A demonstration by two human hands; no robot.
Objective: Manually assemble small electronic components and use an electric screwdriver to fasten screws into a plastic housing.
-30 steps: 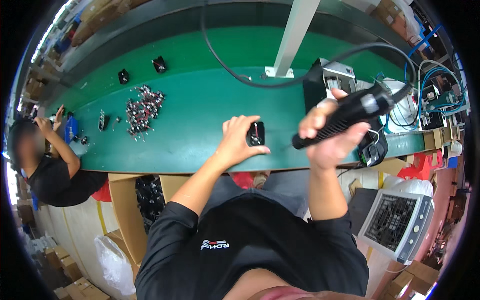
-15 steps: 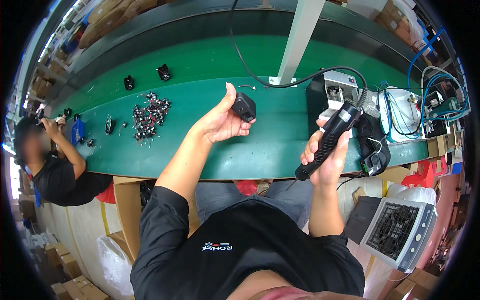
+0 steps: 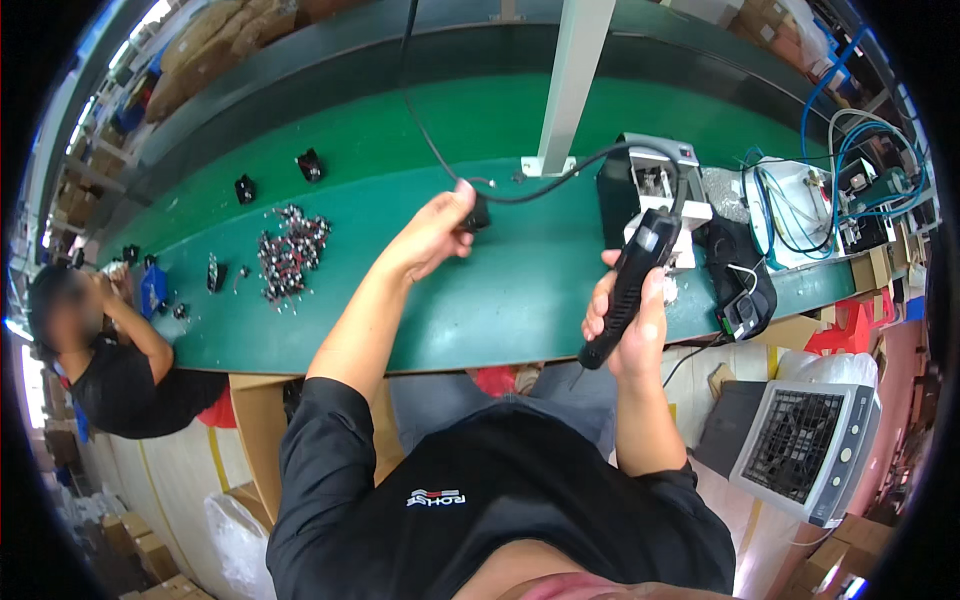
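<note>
While a black electric screwdriver [image 3: 630, 287] is carried in the right hand [image 3: 640, 335], a small black housing [image 3: 479, 214] is held by the left hand [image 3: 432, 235], to the left of the foot of the white post [image 3: 572, 90] and slightly nearer the body. The housing is gripped between the thumb and curled fingers and is mostly covered by them; whether it is clear of the green bench [image 3: 500, 310] or touching it cannot be told from this angle. The driver's handle is wrapped by the right palm and fingers, well on the near side of the post and a little to its right, with the bit [image 3: 576, 380] pointed downward and set against nothing.

A second ago the housing was seen with its wired side up, on the near side of the post. Since then it has been turned over and carried back toward the post's left, and the driver has been drawn nearer the body. For the work in hand, this seems to mean that driving is paused and that the housing is being dealt with by the left hand alone.

Well to the left of the post, a pile of small wired parts [image 3: 290, 255] is spread, with two loose black housings [image 3: 309, 165] placed beyond it. Just in front of the post's foot, the driver's cable [image 3: 600, 156] is looped.
</note>
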